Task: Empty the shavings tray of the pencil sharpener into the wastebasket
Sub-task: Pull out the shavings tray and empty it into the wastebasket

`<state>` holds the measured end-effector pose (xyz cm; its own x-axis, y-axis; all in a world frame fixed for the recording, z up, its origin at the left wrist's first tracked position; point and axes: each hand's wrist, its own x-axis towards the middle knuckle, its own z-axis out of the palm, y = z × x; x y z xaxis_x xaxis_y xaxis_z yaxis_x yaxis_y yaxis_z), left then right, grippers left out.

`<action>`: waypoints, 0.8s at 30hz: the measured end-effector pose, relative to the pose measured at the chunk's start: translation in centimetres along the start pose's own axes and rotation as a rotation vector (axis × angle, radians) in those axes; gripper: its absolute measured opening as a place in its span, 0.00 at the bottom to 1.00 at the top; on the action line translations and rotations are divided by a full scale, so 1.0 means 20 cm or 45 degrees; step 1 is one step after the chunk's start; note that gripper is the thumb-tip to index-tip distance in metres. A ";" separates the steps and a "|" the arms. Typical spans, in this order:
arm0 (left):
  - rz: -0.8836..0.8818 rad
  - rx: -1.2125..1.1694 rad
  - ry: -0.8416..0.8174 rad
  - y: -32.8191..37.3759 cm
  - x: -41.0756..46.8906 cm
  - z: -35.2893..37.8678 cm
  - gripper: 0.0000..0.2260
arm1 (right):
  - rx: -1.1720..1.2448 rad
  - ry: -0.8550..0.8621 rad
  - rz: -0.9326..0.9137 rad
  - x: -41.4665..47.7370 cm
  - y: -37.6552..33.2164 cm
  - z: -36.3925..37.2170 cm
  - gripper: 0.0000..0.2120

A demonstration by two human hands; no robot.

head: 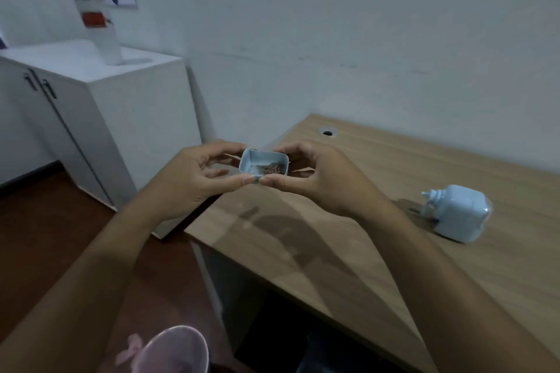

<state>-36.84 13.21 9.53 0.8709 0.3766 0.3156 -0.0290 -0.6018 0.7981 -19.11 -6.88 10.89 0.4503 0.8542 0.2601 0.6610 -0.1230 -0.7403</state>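
A small light-blue shavings tray (263,164) with brown pencil shavings in it is held level in the air over the desk's left corner. My left hand (194,179) pinches its left side and my right hand (315,179) pinches its right side. The light-blue pencil sharpener (457,212) stands on the wooden desk (378,221) to the right, apart from both hands. A pink wastebasket (178,348) sits on the floor at the bottom left, below my left forearm; only its rim and part of its wall show.
A white cabinet (121,106) stands at the left against the wall, with a white container (103,36) on top. A cable hole (328,131) is in the desk's far edge. Brown floor lies between the cabinet and the desk.
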 end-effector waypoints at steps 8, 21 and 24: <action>-0.206 -0.070 0.165 -0.28 -0.45 -0.36 0.22 | 0.078 -0.152 -0.105 0.13 -0.21 0.57 0.28; -0.422 0.000 0.383 -0.64 -1.07 -0.57 0.25 | 0.273 -0.372 -0.133 0.14 -0.26 1.34 0.32; -0.485 -0.082 0.446 -0.73 -1.18 -0.51 0.24 | 0.342 -0.425 -0.064 0.11 -0.19 1.49 0.31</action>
<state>-61.99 20.34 -4.42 0.6097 0.7800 0.1406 0.2183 -0.3357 0.9163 -38.60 10.44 -4.13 0.1736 0.9778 0.1175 0.4771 0.0209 -0.8786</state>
